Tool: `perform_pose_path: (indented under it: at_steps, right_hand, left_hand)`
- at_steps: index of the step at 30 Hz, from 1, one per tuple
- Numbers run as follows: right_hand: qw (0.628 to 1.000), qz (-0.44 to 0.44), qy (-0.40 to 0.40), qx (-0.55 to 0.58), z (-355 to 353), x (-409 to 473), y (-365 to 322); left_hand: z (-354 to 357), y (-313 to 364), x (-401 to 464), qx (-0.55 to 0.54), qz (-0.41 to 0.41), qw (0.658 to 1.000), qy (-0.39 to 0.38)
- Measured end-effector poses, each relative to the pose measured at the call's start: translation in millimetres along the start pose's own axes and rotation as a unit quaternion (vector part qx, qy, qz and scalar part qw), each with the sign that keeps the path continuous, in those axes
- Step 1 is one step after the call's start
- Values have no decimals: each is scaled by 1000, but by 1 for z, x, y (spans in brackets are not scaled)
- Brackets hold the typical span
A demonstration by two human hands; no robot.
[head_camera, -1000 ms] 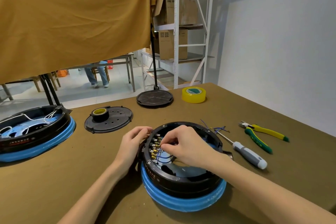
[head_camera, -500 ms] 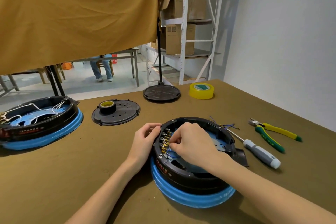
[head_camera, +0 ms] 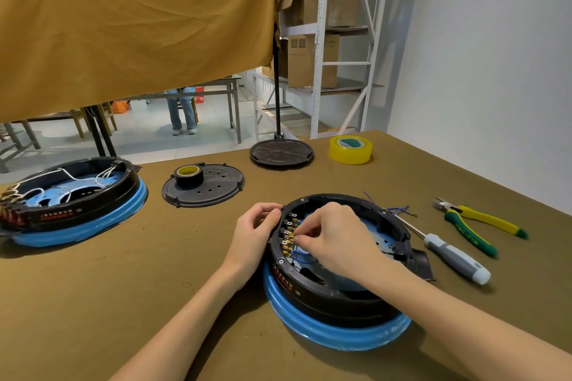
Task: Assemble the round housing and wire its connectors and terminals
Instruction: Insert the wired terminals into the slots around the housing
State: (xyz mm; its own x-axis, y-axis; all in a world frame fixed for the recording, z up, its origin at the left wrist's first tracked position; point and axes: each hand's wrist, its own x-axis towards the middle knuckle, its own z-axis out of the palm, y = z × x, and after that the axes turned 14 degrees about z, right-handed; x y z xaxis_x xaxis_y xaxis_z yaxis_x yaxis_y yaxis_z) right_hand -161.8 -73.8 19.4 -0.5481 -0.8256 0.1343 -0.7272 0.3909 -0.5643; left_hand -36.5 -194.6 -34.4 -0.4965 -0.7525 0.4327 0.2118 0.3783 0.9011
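A round black housing (head_camera: 334, 294) on a blue base ring sits in front of me on the brown table. A row of brass terminals (head_camera: 288, 233) lines its inner left wall. My left hand (head_camera: 253, 233) curls its fingers over the housing's left rim beside the terminals. My right hand (head_camera: 334, 238) reaches inside and pinches a thin blue wire (head_camera: 298, 255) at the terminals. Its fingertips hide the wire's end.
A second housing (head_camera: 74, 198) with white wires stands at the far left. A black cover plate (head_camera: 213, 192) carries a black tape roll (head_camera: 188, 176). A round stand base (head_camera: 281, 153), yellow tape (head_camera: 350, 149), a screwdriver (head_camera: 455, 257), cutters (head_camera: 476, 221) and blue wire scraps (head_camera: 399, 210) lie around.
The view shifted, so everything sits further right in the frame. My right hand's fingers have worked slightly along the terminals. My left hand keeps its grip on the rim.
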Motion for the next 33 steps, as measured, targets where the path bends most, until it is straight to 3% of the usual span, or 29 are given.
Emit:
perform_pose_path:
  at_steps: [8, 13, 33]
  right_hand:
    - [1000, 6, -10, -13, 1, 2, 0]
    - [1000, 3, -20, -2, 1, 4, 1]
    - [995, -2, -66, 70, 1, 12, 7]
  left_hand:
    - [1, 1, 0, 10, 8, 1000, -5]
    - [3, 4, -2, 45, 7, 997, -63]
    - [0, 10, -3, 90, -10, 992, -87]
